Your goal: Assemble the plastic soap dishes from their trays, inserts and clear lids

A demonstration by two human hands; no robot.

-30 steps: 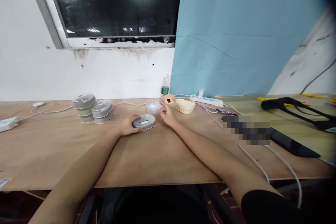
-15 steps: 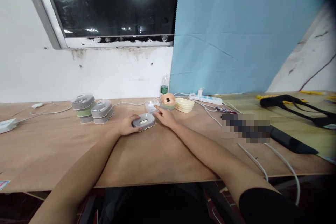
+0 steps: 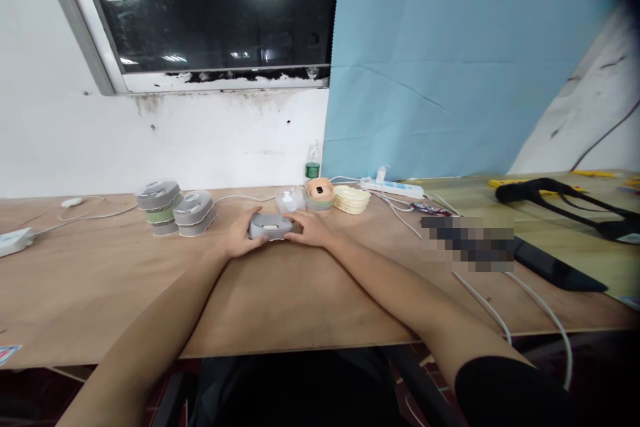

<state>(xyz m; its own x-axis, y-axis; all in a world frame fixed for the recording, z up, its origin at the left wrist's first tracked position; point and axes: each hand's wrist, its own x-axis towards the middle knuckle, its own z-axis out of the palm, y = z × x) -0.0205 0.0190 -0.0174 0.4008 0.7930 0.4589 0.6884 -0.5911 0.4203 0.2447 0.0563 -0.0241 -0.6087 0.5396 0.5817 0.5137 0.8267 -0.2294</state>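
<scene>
Grip: left hand [image 3: 241,237] and right hand [image 3: 311,229] pinch the grey box [image 3: 270,221] between them, one at its nine-o'clock end, the other at three.
Grey box: at the dial's centre, twelve being toward the wall [image 3: 225,147]; whether it touches the table [image 3: 300,307], I can't tell. Its inside is hidden.
Clear bowl [image 3: 300,198]: just beyond, toward one o'clock; something whitish shows through, too faint to name.
Orange-and-green tub [image 3: 320,199]: two o'clock, beside the bowl; a small dark patch in its top, hard to make out.
Cream trays [image 3: 353,201]: nested together, next past the tub.
Grey containers [image 3: 195,217]: two stacks between nine and ten o'clock, insides hidden; the farther has a green tier [image 3: 160,215].
Bottle [image 3: 313,163]: one o'clock, foot hidden behind the tub.
Pixelated patch [image 3: 467,243]: three o'clock, masking something dark.
Black strap [image 3: 535,191]: beyond, cut off at the view's edge.
</scene>
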